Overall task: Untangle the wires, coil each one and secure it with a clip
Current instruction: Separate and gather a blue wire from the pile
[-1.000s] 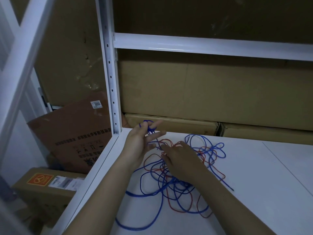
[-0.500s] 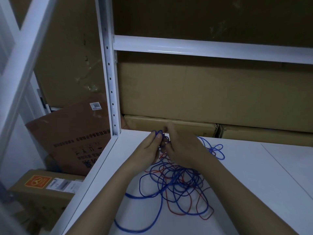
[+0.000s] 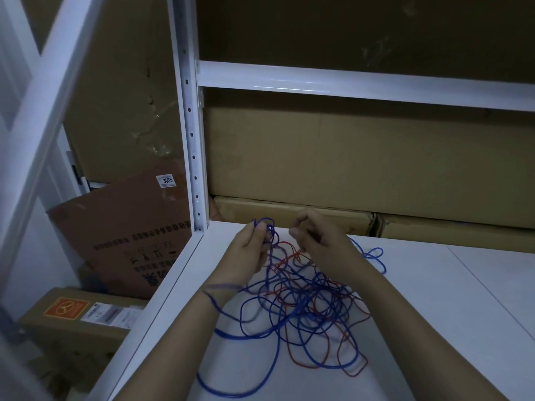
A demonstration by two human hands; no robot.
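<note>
A tangle of blue wire [image 3: 301,311] and thinner red wire [image 3: 292,353] lies on the white shelf surface [image 3: 434,328]. My left hand [image 3: 252,250] pinches a small bunch of blue loops, raised above the heap near the back left corner. A blue strand crosses my left wrist. My right hand [image 3: 315,238] is beside it with its fingers curled; whether it pinches a strand I cannot tell. One blue loop [image 3: 373,254] lies apart on the right, behind my right forearm. No clip is in view.
A white perforated upright [image 3: 192,157] and a crossbeam [image 3: 362,85] frame the shelf. Cardboard boxes [image 3: 347,163] stand along the back edge. To the left, below the shelf edge, are a leaning brown carton [image 3: 127,235] and a labelled box [image 3: 75,319].
My hands came together over the tangle and lifted; now they have drawn slightly apart. The left keeps the blue loops, and the heap has gathered closer under my forearms.
</note>
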